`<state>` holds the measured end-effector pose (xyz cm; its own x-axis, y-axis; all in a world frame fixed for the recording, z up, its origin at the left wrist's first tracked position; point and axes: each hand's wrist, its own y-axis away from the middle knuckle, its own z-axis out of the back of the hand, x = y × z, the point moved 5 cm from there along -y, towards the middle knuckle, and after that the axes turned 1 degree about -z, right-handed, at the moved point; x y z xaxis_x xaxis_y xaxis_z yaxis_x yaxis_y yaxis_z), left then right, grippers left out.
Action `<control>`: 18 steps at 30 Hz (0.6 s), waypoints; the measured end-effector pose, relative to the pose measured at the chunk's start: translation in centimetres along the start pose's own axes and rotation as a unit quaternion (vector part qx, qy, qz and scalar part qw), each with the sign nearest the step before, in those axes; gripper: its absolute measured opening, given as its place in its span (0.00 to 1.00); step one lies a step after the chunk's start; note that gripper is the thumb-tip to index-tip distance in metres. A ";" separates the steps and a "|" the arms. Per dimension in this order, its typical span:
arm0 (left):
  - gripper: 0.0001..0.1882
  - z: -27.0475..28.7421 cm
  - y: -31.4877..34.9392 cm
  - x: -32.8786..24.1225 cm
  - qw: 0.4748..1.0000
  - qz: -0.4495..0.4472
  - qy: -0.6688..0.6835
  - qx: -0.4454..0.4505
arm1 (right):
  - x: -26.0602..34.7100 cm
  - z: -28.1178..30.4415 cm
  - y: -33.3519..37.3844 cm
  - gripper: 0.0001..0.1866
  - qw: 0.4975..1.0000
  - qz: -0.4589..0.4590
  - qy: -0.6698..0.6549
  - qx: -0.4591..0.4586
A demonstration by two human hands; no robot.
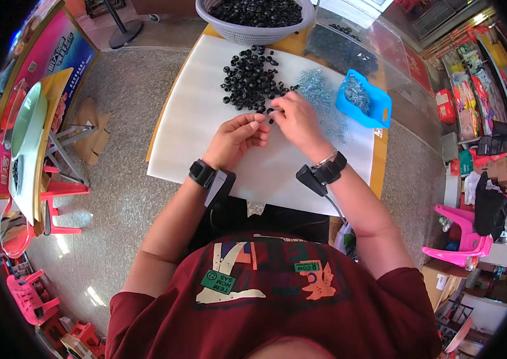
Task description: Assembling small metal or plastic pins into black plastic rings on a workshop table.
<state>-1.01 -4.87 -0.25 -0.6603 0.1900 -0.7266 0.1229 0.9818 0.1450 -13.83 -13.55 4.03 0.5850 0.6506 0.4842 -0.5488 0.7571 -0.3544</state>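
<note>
Both hands meet above a white board (184,119) on the table. My left hand (235,139) is closed in a pinch, its fingertips around something too small to name. My right hand (298,122) pinches just beside it, with a small black round piece (271,117) at its fingertips. Just beyond the fingers lies a heap of black round pieces (247,81), some with a hole in the middle. To the right of that heap, many tiny clear bluish pieces (319,90) are spread out. A blue plastic basket (379,99) holds more of the bluish pieces.
A grey basket (253,37) full of black pieces stands at the far edge, beside a clear plastic bin (349,48). At left are a side table with a green basin (31,119) and red stools (62,191). A pink chair (460,230) and shelves line the right.
</note>
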 end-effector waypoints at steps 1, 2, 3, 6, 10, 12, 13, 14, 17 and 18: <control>0.15 0.0 0.0 0.0 1.000 -0.001 0.001 0.000 | -0.1 -0.2 0.0 0.05 1.000 -0.004 -0.005 0.003; 0.15 0.1 -0.1 0.1 1.000 -0.002 0.004 0.002 | -0.2 -0.4 -0.1 0.05 1.000 -0.008 -0.008 0.005; 0.15 0.2 -0.2 0.2 1.000 -0.003 0.006 0.004 | -0.2 -0.6 -0.2 0.05 1.000 -0.013 -0.012 0.007; 0.15 0.4 -0.2 0.2 1.000 -0.006 0.006 -0.005 | 0.5 0.3 0.2 0.04 0.993 -0.040 -0.109 0.006; 0.15 0.0 -0.2 0.2 1.000 -0.021 0.003 -0.022 | 3.5 1.6 1.7 0.06 0.991 -0.022 -0.127 0.018; 0.14 -0.1 -0.3 0.2 0.999 -0.029 -0.001 -0.019 | 4.8 1.6 2.3 0.08 0.995 0.035 -0.090 -0.006; 0.14 0.1 -0.3 0.3 1.000 -0.022 -0.004 -0.013 | 5.0 1.6 2.5 0.08 0.993 0.022 -0.114 -0.010; 0.14 0.4 -0.4 0.3 1.000 -0.017 -0.007 -0.008 | 5.4 1.7 2.6 0.08 0.990 0.011 -0.140 -0.015; 0.13 0.6 -0.1 0.3 1.000 -0.006 0.008 -0.006 | 5.2 1.2 3.2 0.08 0.956 -0.076 -0.282 -0.031; 0.12 0.6 -0.1 0.2 1.000 -0.004 0.018 -0.008 | 4.9 1.0 3.4 0.08 0.934 -0.113 -0.338 -0.037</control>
<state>-0.69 -4.93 -0.84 -0.6874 0.1819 -0.7032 0.1068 0.9829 0.1498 -13.47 -7.87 6.01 0.1572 0.3083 0.9382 -0.3996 0.8886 -0.2250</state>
